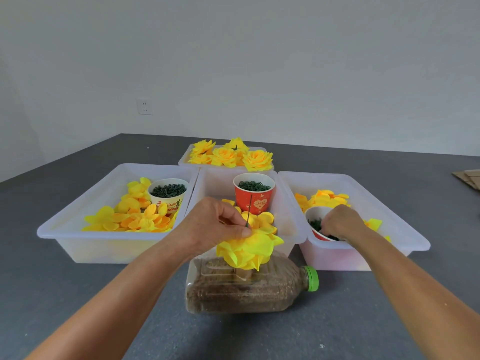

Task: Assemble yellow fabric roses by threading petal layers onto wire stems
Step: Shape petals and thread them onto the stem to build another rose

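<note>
Head view, only one there is. Left hand [217, 224] pinches the yellow petal stack [249, 249] down on the wire stem [249, 213], fingers curled tight around the base of the wire; likely keeping the layers from sliding back up. Stem stands upright out of a sand-filled bottle [246, 287] lying on its side, serving as a weighted jig, so neither hand has to carry the flower.

Right hand [340, 222] is down in the tilted cup [320, 224] in the right bin [363, 245], fingers bunched in the green bits; can't tell if it has one pinched yet. My guess: fetching a calyx or stopper for the stack.

Loose petals in the left bin [67, 229], green rings in the red cup [253, 194] directly behind the stem, finished roses [231, 155] in the far bin. Everything within reach.
</note>
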Demonstrator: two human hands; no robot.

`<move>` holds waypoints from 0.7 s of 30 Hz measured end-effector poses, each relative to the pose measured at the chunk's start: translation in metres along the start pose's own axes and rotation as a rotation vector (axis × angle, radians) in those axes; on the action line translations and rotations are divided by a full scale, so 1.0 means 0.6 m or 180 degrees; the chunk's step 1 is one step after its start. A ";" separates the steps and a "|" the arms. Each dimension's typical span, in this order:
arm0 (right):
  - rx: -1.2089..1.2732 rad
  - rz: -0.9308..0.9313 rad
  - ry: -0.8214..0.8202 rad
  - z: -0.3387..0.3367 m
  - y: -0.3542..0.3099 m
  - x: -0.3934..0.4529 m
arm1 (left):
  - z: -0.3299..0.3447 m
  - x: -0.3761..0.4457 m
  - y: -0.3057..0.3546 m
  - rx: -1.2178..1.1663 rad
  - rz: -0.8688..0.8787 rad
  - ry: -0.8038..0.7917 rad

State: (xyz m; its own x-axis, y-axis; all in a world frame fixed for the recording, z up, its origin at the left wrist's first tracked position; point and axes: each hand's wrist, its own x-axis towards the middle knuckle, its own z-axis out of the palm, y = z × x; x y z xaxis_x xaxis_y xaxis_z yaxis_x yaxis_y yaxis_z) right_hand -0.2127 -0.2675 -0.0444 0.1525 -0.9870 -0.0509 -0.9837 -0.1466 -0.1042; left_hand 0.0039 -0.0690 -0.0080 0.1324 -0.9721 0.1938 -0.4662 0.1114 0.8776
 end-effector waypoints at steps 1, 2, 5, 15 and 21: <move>-0.0002 -0.0038 0.0069 0.003 -0.001 0.002 | 0.000 0.000 0.001 0.0013 -0.0004 0.0000; 0.0034 -0.0049 0.0138 0.005 -0.003 0.003 | 0.000 0.000 0.001 0.0031 -0.0003 -0.0003; 0.0229 0.0034 0.0297 0.010 -0.006 -0.001 | 0.000 0.000 0.001 0.0063 0.0030 -0.0011; 0.0018 -0.0145 -0.0166 -0.023 -0.008 -0.023 | 0.001 -0.001 -0.001 0.0094 0.0087 0.0023; 0.0715 -0.0347 -0.0010 -0.035 0.012 -0.043 | 0.001 -0.001 -0.003 0.0088 0.0122 0.0007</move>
State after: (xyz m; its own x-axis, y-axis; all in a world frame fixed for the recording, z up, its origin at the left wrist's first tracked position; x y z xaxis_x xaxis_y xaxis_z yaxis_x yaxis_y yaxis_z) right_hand -0.2256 -0.2443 -0.0228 0.2571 -0.9659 -0.0303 -0.9156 -0.2335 -0.3275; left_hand 0.0040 -0.0686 -0.0101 0.1160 -0.9667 0.2281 -0.4950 0.1428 0.8571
